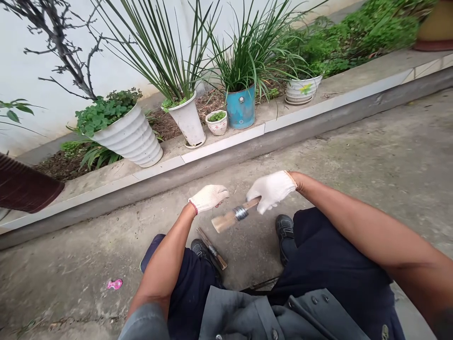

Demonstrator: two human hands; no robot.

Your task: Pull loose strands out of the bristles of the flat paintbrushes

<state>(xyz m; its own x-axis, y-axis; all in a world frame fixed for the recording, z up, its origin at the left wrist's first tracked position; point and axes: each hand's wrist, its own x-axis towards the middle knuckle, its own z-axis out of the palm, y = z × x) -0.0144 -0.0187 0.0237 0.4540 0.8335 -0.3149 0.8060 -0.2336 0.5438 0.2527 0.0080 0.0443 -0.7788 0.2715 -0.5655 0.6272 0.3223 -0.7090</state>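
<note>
Both my hands wear white knit gloves. My right hand (271, 190) is closed round the wooden handle of a paintbrush (234, 216), whose metal band and pale bristles point down to the left. My left hand (208, 197) hovers just left of the brush, fingers curled in a loose fist, and I cannot make out anything in it. Below the hands a second brush-like tool (212, 249) lies on the concrete by my left shoe (200, 248). My right shoe (284, 228) is to the right.
A raised kerb (219, 148) carries a ribbed white pot (130, 138), a tall white pot (188, 121), a small cup pot (217, 123), a blue can (241, 108) and a low white bowl pot (303, 89). A pink scrap (114, 284) lies on the concrete.
</note>
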